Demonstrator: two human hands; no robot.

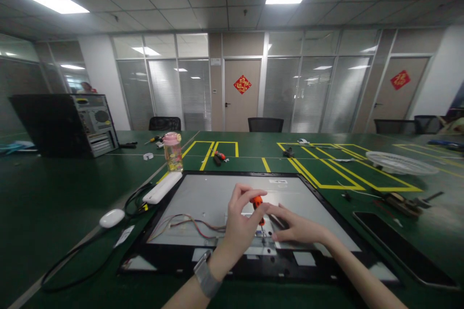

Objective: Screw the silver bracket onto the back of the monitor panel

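Observation:
A flat display panel (308,203) with a grey metal back and black frame lies on the table before me. My left hand (243,217), wearing a watch (207,275), has its fingers closed around the orange handle of a screwdriver (257,201). The screwdriver stands nearly upright, its shaft pointing down at a small metal bracket near the panel's front edge. My right hand (295,224) reaches in from the right, fingers apart, beside the shaft and bracket. Whether its fingertips touch the screwdriver is hard to tell. Thin coloured wires (195,224) run across the panel toward my left hand.
To the left are a white mouse (112,218), a white power strip (163,188), black cables and a pink-lidded bottle (173,152). An opened computer case (61,123) stands farther left. On the right lie a long dark bar (402,246) and a clear round tray (400,161).

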